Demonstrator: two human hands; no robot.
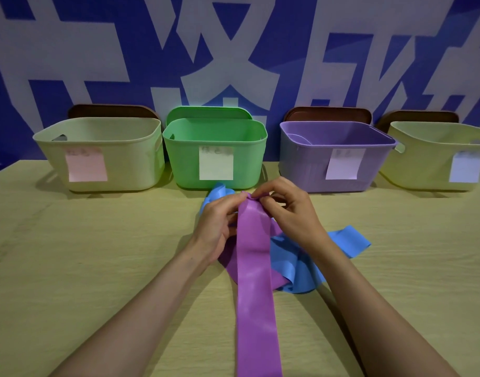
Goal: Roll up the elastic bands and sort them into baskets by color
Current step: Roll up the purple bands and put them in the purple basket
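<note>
A long purple elastic band [256, 295] runs from the bottom edge of the view up to my hands. My left hand [218, 224] and my right hand [289, 210] both pinch its far end, which is slightly bunched between the fingertips. Under it lies a crumpled blue elastic band [344, 240], spreading out to the right and peeking out behind my left hand. Four baskets stand in a row at the back: a pale yellow one [103, 131], a green one [214, 129], a purple one [339, 134] and another pale yellow one [437, 137]. Each has a paper label on its front.
The wooden table [84, 254] stretches out to both sides of my arms. Lids lean against the blue and white wall behind the baskets: brown ones [111, 111] and a green one [209, 111].
</note>
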